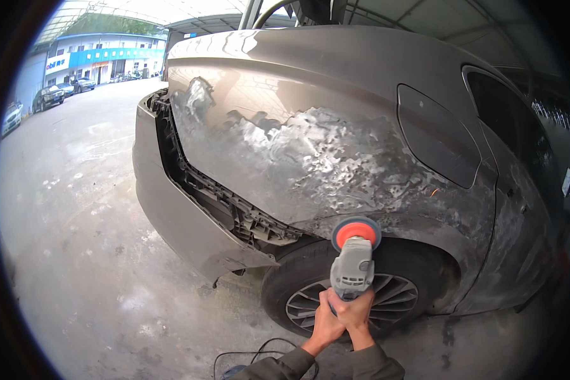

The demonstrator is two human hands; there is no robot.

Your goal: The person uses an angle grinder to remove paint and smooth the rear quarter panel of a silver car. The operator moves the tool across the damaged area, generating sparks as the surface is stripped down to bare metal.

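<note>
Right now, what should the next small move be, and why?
Probably raise the grey power tool slightly, bringing its round disc toward the rough, patchy area. The left hand and right hand both grip the tool, while the disc sits low by the wheel arch, below most of that patch. Whether it touches the car is unclear.

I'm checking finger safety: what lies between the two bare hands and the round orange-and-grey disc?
The head view shows the grey, vented tool casing between the disc and the left hand and right hand.
</note>
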